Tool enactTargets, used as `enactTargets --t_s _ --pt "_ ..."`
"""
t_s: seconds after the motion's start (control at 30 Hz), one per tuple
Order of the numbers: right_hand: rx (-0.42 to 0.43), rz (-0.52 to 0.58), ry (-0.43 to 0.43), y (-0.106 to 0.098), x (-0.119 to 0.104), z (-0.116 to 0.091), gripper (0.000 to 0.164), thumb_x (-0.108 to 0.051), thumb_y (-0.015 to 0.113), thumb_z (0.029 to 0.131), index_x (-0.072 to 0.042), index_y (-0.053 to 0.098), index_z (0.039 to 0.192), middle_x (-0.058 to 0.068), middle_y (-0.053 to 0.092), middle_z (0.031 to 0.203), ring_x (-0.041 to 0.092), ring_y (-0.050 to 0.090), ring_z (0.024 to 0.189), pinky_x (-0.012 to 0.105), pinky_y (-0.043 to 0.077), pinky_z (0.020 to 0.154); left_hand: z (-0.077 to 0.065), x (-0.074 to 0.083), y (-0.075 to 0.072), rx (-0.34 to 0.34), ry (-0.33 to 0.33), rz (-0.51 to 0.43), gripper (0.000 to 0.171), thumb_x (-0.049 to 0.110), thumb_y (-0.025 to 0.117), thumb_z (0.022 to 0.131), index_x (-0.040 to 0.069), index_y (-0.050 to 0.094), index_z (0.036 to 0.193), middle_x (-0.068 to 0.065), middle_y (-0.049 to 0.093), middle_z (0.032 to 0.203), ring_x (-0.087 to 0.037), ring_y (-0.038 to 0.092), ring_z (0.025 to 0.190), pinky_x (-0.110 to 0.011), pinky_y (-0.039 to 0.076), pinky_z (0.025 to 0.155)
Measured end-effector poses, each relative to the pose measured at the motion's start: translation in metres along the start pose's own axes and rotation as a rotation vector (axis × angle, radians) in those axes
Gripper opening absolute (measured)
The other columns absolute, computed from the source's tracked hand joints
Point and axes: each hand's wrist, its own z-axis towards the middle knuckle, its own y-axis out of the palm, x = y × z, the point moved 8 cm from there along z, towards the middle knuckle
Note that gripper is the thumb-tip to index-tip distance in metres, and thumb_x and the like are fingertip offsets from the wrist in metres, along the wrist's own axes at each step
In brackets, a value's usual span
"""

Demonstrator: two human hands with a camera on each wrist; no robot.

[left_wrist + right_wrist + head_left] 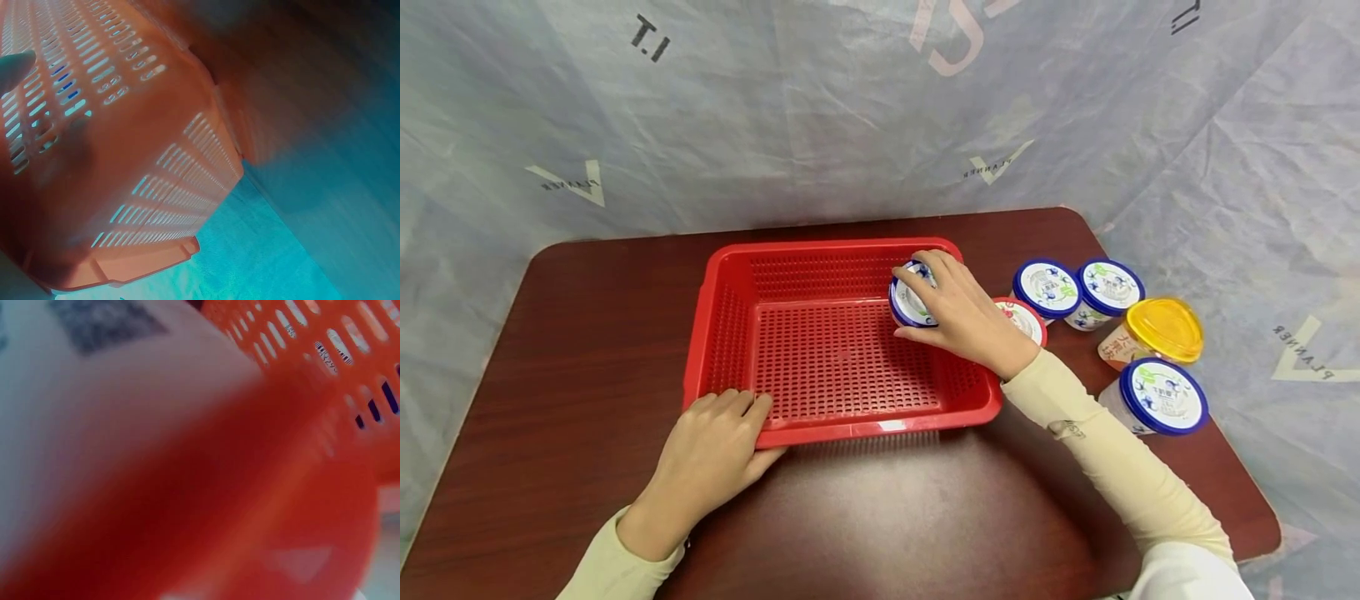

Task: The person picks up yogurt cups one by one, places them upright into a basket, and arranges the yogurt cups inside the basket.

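Observation:
In the head view, a red slotted plastic basket stands on the table. My left hand grips its near-left corner, fingers over the rim and thumb outside below it. At the basket's right end my right hand holds a tub with a blue lid from above, the fingers spread round the lid. That tub is inside the basket walls; its base is hidden. The left wrist view has the basket's slotted wall and a fingertip. Much of the right wrist view is blurred, with basket slots at upper right.
A red-lidded tub stands just outside the basket's right wall, partly behind my right wrist. Farther right are blue-lidded tubs and a tub with a yellow lid. Grey printed fabric hangs behind the dark table.

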Motion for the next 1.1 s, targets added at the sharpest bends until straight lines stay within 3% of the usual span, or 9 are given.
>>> enactTargets --t_s 0.23,0.63,0.93,1.1 --pt "-0.019 0.017 -0.036 0.011 0.001 -0.002 0.075 -0.048 0.074 0.086 -0.008 0.048 0.143 0.020 0.042 0.146 0.037 0.035 0.139 0.053 0.027 0.114 0.001 0.001 -0.001 0.007 0.002 -0.003 0.045 0.046 0.060 0.084 0.001 0.063 0.084 -0.010 0.060 0.069 -0.029 0.056 0.058 -0.041 0.046 0.053" --pt "-0.096 0.003 0.032 0.020 0.006 -0.001 0.071 -0.048 0.066 0.092 -0.011 0.044 0.148 0.022 0.036 0.155 0.039 0.030 0.144 0.056 0.025 0.114 0.001 -0.001 -0.002 0.011 -0.004 -0.003 0.045 0.047 0.059 0.085 0.002 0.062 0.082 -0.012 0.062 0.071 -0.030 0.058 0.059 -0.043 0.048 0.054" --pt "-0.035 0.039 0.096 0.006 0.004 -0.017 0.063 -0.044 0.070 0.090 -0.010 0.052 0.139 0.024 0.041 0.148 0.041 0.032 0.141 0.058 0.026 0.113 0.003 0.001 -0.003 0.022 0.014 -0.007 0.038 0.041 0.065 0.083 0.004 0.057 0.077 -0.006 0.052 0.062 -0.026 0.050 0.053 -0.039 0.044 0.050" --pt "-0.008 0.020 0.122 -0.010 0.003 -0.029 0.064 -0.043 0.070 0.090 -0.008 0.052 0.140 0.024 0.043 0.145 0.043 0.034 0.139 0.059 0.027 0.112 0.001 0.000 -0.003 0.007 0.006 0.005 0.041 0.043 0.069 0.080 0.003 0.059 0.080 -0.007 0.056 0.065 -0.028 0.054 0.056 -0.041 0.047 0.053"
